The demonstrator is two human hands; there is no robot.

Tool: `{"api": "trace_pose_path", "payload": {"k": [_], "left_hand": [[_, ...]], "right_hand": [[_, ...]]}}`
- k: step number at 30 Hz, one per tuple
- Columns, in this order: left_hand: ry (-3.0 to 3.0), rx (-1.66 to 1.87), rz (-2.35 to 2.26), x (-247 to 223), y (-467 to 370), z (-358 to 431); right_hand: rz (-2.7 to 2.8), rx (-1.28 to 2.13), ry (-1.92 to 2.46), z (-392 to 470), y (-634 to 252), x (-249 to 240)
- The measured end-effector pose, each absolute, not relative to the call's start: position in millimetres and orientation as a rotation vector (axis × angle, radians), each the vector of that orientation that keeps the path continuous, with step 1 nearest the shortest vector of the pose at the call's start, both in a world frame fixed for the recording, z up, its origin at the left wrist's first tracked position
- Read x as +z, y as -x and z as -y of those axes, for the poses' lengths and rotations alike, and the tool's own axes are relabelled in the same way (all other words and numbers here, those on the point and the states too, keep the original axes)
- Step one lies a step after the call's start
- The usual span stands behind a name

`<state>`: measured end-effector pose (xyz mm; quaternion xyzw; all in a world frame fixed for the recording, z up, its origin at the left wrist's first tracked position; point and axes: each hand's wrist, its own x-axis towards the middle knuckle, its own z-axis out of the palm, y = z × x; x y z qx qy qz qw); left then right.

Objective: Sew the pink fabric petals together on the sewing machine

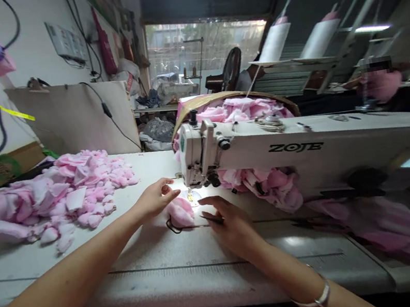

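My left hand [156, 198] reaches in beside the needle area of a white sewing machine [243, 147], thumb and fingers apart with nothing visible between them. A small, puffy pink fabric piece [181, 213] lies on the table just below those fingertips, in front of the lit needle plate [192, 197]. On the other side of the plate, my right hand [232, 222] is curled around a slim dark pointed tool [213, 218]; its exact kind is hard to make out. The tool's tip points left toward the pink piece.
Many small pink pieces [77, 188] are heaped on the table's left. More pink fabric [265, 182] bunches behind the machine arm, and a container of pink pieces [237, 109] stands beyond it. White thread cones [276, 42] rise above. A person [380, 82] sits at far right.
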<state>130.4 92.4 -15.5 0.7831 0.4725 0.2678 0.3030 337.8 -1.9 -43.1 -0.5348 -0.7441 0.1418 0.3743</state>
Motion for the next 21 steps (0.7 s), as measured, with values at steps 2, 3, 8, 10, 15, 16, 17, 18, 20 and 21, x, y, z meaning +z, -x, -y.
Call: {"api": "trace_pose_path", "payload": {"k": [2,3,8,10,15,16,17,18,20,21], "left_hand": [[-2.094,0.75,-1.264,-13,-120,-86],[-2.11,0.764,-1.271,-11,-114,-81],[-2.231,0.788,-1.365,-3,-63,-56],[-2.281,0.792,-1.44,2,-34,-49],[-2.352,0.836,-1.779,12,38,-47],[-2.359,0.841,-1.842,12,47,-48],[-2.362,0.845,-1.895,12,55,-50],[-2.361,0.85,-1.938,11,60,-53],[-2.344,0.866,-1.996,8,68,-59],[-2.326,0.883,-2.016,7,70,-62]], "right_hand": [[1.841,0.478,1.344,2,-341,-38],[1.802,0.526,1.342,2,-342,-36],[1.823,0.581,1.337,2,-356,-35],[1.862,0.563,1.345,2,-364,-40],[1.945,0.561,1.35,0,-378,-59],[1.962,0.532,1.349,-1,-378,-61],[1.981,0.502,1.352,-1,-378,-63],[1.996,0.468,1.359,-1,-377,-64],[2.015,0.408,1.375,0,-375,-63],[2.018,0.387,1.385,1,-374,-62]]}}
